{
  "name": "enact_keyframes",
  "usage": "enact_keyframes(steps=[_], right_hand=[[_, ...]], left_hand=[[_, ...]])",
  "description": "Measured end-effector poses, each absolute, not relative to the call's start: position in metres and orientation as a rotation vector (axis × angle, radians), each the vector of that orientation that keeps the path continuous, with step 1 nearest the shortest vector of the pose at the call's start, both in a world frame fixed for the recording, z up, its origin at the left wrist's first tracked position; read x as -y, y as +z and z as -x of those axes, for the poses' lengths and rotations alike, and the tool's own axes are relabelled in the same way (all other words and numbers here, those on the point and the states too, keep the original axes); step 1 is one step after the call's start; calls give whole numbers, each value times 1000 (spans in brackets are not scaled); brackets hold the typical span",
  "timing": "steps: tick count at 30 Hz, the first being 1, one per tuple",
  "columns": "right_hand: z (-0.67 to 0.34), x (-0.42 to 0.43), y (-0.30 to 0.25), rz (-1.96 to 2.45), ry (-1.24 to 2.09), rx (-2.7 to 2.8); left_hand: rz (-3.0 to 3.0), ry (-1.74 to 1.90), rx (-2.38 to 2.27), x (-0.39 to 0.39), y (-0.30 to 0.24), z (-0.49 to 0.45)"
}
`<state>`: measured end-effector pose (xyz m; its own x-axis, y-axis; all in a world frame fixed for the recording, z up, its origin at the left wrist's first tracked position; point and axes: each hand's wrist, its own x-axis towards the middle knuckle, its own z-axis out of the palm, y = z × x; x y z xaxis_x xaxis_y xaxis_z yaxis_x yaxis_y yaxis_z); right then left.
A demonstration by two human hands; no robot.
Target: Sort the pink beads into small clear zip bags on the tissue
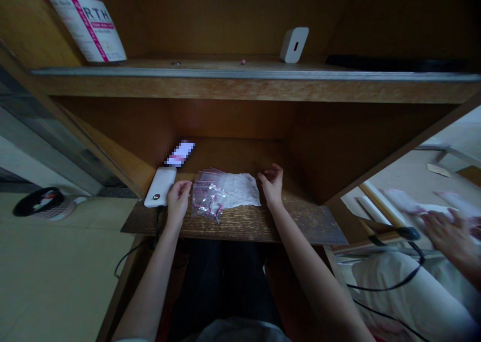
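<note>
Plastic bags (206,194) and white tissue (242,189) lie centrally, probably for easy reach; the right hand (273,188) has parted fingers (278,173); the left hand's (178,198) are unclear.

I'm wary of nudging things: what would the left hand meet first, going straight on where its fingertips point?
Likely the clear plastic bag, just right of the left hand; the hand's height is hard to judge, so it might pass above.
</note>
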<state>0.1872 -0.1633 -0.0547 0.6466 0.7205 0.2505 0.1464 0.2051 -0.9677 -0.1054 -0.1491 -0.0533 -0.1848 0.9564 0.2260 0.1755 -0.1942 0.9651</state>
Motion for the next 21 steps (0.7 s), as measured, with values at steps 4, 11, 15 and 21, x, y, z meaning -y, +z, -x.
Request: enact_keyframes(steps=[4,11,15,21], right_hand=[[-193,163,-63,1465,395,1043],[-193,164,-66,1601,268,1279],[-193,165,-65,1601,245,1300],[-195,164,-66,1586,250,1293]], left_hand=[[-1361,1445,-1361,151,-52,105],[-1364,1447,-1363,151,-52,105],[-1379,1438,-1371,151,-52,105],[-1387,1420,-1373,152,-49,104]])
